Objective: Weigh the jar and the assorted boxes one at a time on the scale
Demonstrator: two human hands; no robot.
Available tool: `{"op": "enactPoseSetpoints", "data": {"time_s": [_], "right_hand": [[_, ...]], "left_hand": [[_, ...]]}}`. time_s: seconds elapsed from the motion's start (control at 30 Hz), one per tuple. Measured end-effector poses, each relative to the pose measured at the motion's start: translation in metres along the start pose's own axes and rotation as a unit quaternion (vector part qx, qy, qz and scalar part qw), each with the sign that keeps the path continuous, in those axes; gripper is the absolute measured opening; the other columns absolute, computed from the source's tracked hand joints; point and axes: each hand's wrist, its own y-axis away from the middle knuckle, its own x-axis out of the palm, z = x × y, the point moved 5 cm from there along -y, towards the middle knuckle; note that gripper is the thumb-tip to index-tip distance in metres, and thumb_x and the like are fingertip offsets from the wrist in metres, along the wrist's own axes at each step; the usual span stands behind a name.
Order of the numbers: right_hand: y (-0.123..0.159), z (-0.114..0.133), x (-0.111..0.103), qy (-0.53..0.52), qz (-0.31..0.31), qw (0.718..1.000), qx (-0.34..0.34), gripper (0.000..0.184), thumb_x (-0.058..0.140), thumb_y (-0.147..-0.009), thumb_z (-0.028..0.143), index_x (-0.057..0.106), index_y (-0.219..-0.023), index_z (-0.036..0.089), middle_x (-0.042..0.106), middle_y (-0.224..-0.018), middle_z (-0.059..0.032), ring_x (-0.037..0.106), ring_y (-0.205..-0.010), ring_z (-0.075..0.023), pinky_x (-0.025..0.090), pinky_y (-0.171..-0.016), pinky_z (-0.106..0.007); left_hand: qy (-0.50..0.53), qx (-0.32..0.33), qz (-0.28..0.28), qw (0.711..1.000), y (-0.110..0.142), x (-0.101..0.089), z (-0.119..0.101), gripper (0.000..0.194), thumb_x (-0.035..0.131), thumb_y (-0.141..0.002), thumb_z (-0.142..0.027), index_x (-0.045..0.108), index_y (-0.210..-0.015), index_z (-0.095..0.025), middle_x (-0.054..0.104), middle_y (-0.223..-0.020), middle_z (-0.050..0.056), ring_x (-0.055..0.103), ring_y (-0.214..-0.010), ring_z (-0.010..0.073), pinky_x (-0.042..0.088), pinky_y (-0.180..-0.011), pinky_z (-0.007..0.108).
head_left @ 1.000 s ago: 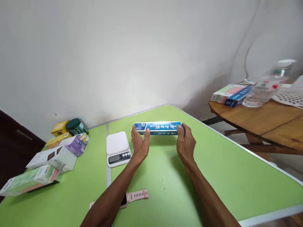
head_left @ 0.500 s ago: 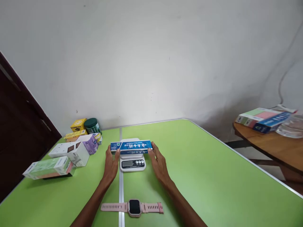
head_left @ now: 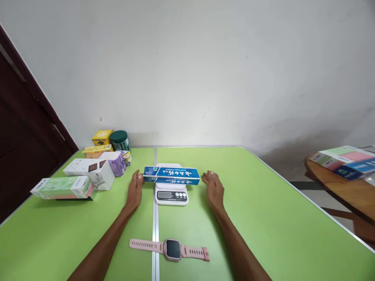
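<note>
A blue toothpaste box lies crosswise on a white digital kitchen scale, its ends sticking out past the platform on both sides. My left hand is beside the box's left end with its fingers loosely extended; whether a fingertip still touches the box I cannot tell. Off the right end, with a gap between, my right hand rests with its fingers stretched out, holding nothing. Nearer to me, between my forearms, a pink-strapped smartwatch lies flat across the metal seam of the table.
On the green table's left stand a green-and-white box, a white box, a purple box, yellow boxes and a dark green canister. More boxes lie on a wooden table to the right.
Both hands have let go of the toothpaste box, the right moving clear of its end. The box now sits on the scale. The whole view has shifted slightly.
</note>
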Motion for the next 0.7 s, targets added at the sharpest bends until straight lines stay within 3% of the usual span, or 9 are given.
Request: {"op": "enactPoseSetpoints", "data": {"time_s": [0.17,0.37,0.5,0.7], "right_hand": [[-0.001,0.001,0.0,-0.02,-0.01,1.0,0.02,0.08,0.042,-0.085,0.088,0.067,-0.105,0.014,0.077,-0.108,-0.0199,0.075,-0.099,-0.0312,0.053,-0.102,-0.052],[0.009,0.0,-0.003,-0.047,0.0,0.998,0.044,0.081,0.045,-0.086,0.083,0.068,-0.114,0.01,0.074,-0.118,-0.0233,0.074,-0.107,-0.0332,0.052,-0.105,-0.052],[0.027,0.011,0.002,0.048,0.021,0.999,0.004,0.075,0.041,-0.092,0.077,0.071,-0.122,0.014,0.07,-0.132,-0.0226,0.065,-0.125,-0.0391,0.044,-0.112,-0.057],[0.054,0.026,0.017,0.162,0.051,0.985,-0.016,0.08,0.034,-0.095,0.074,0.063,-0.141,0.015,0.063,-0.143,-0.0228,0.055,-0.134,-0.0469,0.041,-0.112,-0.066]], "left_hand": [[0.04,-0.008,-0.004,0.999,0.0,0.002,0.008,0.089,0.036,-0.094,-0.081,0.046,-0.15,-0.013,0.068,-0.134,0.02,0.071,-0.117,0.0286,0.049,-0.112,0.048],[0.021,0.002,-0.028,0.999,0.007,0.001,0.0,0.082,0.04,-0.096,-0.076,0.048,-0.148,-0.014,0.066,-0.137,0.02,0.063,-0.13,0.0318,0.043,-0.117,0.053],[0.023,0.025,-0.033,0.999,0.019,0.009,-0.008,0.074,0.049,-0.096,-0.068,0.047,-0.15,-0.017,0.056,-0.151,0.02,0.053,-0.142,0.0308,0.035,-0.123,0.05],[0.028,0.08,0.025,0.996,0.033,0.028,-0.021,0.075,0.051,-0.098,-0.059,0.036,-0.158,-0.016,0.044,-0.157,0.021,0.041,-0.15,0.0316,0.027,-0.128,0.051]]}}
